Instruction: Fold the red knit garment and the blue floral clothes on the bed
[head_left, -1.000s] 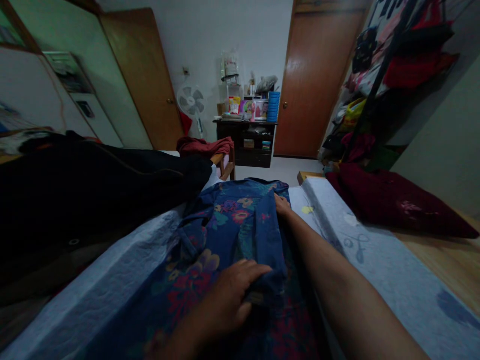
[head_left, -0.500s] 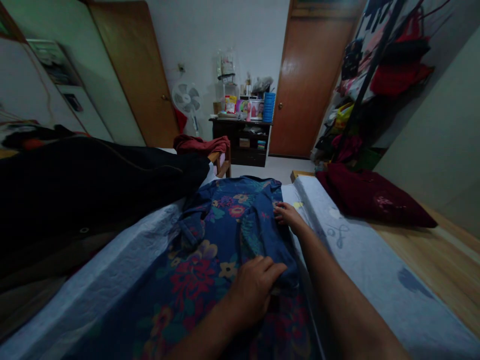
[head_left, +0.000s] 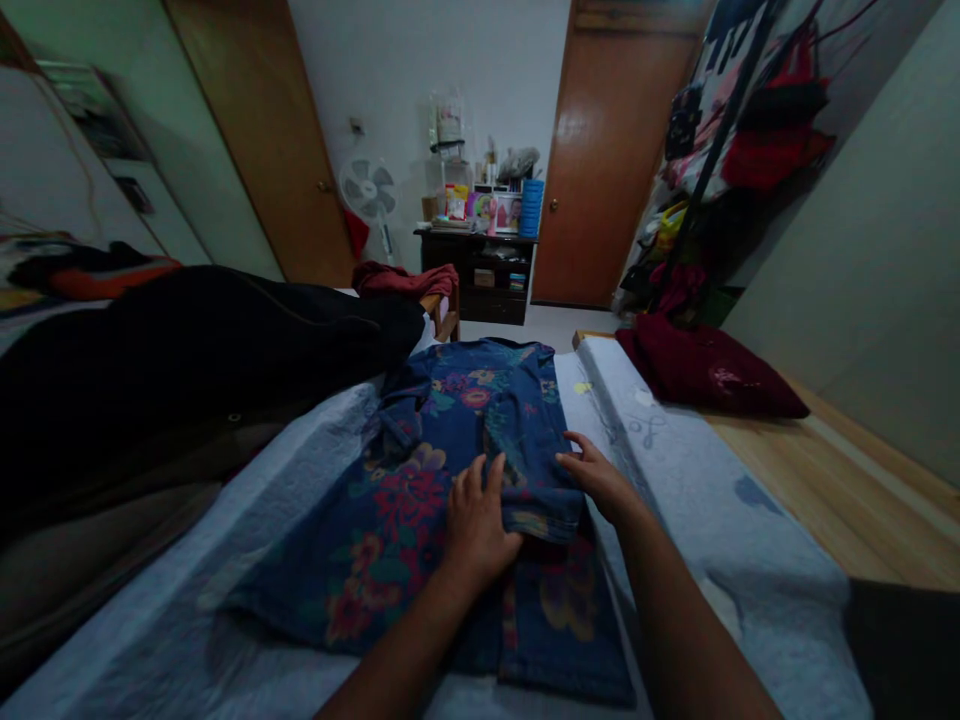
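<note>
A dark blue floral tunic [head_left: 409, 510] is laid out lengthwise on the pale bedding, its hem towards me. Its right sleeve [head_left: 544, 505] is folded inward over the body, with the cuff end pointing at me. My left hand [head_left: 480, 520] lies on the tunic just left of that cuff, fingers spread and holding nothing. Beside the garment's right edge is my right hand [head_left: 600, 482], its fingers apart and their tips by the folded sleeve. Whether those tips touch the cloth I cannot tell.
A black garment pile [head_left: 187, 370] lies along the left. On the right, folded maroon clothing [head_left: 712, 370] rests on a wooden board [head_left: 772, 470] beside the pale mattress [head_left: 697, 500]. Farther back stand a fan [head_left: 367, 190], a dark cabinet [head_left: 480, 290] and a door [head_left: 589, 150].
My left hand has moved from the sleeve's cuff up and left onto the tunic's body, its fingers spreading. My right hand has come down along the right edge. More of the hem shows.
</note>
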